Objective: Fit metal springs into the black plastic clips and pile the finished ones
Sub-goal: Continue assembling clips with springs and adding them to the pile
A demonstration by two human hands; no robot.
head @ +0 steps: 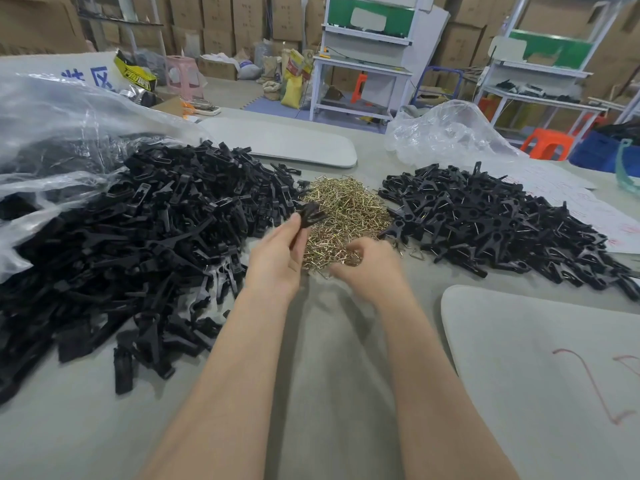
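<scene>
While the left hand (277, 263) pinches one black clip (310, 216) between thumb and fingertips, lifted just over the near edge of the spring heap (349, 209), the right hand (369, 266) lies with its fingers curled down into the brass-coloured springs. Whether the right hand has a spring between its fingers cannot be told, since its fingertips are hidden among the wires.

Seen from the hands, the spring heap sits at twelve o'clock on the table (329, 358), the loose clip pile (145, 237) spreads from nine to eleven o'clock, and the finished pile (502, 220), its clips showing wire, lies at two o'clock.

The clip is probably light and rigid, with smooth plastic that could twist in a loose pinch. Holding it by its flat sides near the tail would likely leave the spring seat free. The springs look like thin, stiff bent wires, springy and prone to tangling with their neighbours. One is best taken by its closed bend, so that its open legs point toward the clip. A hasty pull may well drag several out together.
</scene>
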